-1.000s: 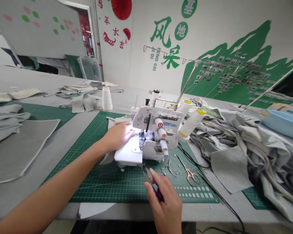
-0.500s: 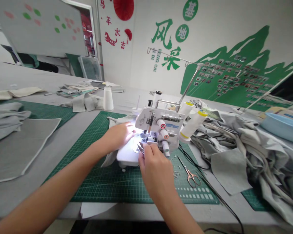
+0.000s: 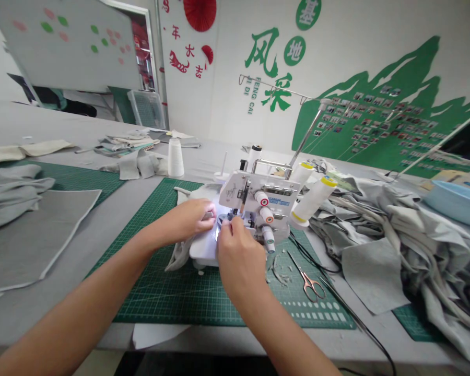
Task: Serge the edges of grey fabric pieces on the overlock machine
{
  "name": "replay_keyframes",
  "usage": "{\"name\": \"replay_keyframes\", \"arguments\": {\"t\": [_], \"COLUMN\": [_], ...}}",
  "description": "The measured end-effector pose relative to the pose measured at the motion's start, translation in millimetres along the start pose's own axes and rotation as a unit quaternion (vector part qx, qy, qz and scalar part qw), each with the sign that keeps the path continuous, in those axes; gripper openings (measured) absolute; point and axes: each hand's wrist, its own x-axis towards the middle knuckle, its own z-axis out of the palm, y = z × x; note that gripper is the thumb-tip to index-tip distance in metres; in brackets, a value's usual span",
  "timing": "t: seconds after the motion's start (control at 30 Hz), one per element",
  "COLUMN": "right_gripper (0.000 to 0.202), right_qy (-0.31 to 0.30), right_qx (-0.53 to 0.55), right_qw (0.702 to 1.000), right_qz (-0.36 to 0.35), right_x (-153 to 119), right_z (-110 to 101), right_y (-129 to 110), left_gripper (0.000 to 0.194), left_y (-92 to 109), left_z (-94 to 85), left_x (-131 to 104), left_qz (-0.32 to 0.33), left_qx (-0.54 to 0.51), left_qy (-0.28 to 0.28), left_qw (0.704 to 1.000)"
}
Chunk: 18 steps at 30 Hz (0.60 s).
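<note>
A white overlock sewing machine (image 3: 235, 189) stands on a green cutting mat (image 3: 149, 297), its lamp lighting the needle area. My right hand (image 3: 241, 256) is closed on a pair of thread snips (image 3: 219, 230), the blades pointing up and left beside the presser foot. My left hand (image 3: 194, 218) hovers at the left of the machine bed, fingers curled as in a pinch; whatever lies between them is too small to make out. Grey fabric (image 3: 180, 253) hangs behind and beside the bed, partly hidden by my left hand and forearm.
Small scissors (image 3: 307, 282) and fabric trimmings (image 3: 280, 271) lie right of the machine, near black cables (image 3: 317, 263). Thread cones (image 3: 315, 201) stand behind it. Heaped grey fabric (image 3: 376, 277) and a blue basin (image 3: 458, 206) are at the right, a grey panel (image 3: 35, 235) at the left.
My left hand has drawn back slightly left and down from the needle area, its fingers more curled. My right hand has moved up and inward with the snips, closer to the presser foot.
</note>
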Motion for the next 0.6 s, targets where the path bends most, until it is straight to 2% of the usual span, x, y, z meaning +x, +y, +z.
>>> {"name": "replay_keyframes", "arguments": {"t": [0.2,0.4,0.6], "right_gripper": [0.020,0.021,0.017], "right_qy": [0.000,-0.009,-0.018], "right_qx": [-0.009,-0.014,-0.011], "right_qw": [1.000,1.000,1.000], "right_qz": [0.009,0.020,0.021], "right_x": [3.1,2.9,3.1], "right_z": [1.4,1.7,1.9], "right_y": [-2.5,-0.6,-0.3], "left_gripper": [0.026,0.030,0.023], "left_y": [0.4,2.3,-1.3], "left_z": [9.0,13.0,11.7], "left_x": [7.6,16.9,7.9], "left_qz": [-0.031,-0.022,-0.018], "left_qx": [0.013,0.039,0.033], "left_qy": [0.040,0.034,0.018], "left_qw": [0.999,0.998,0.999]}}
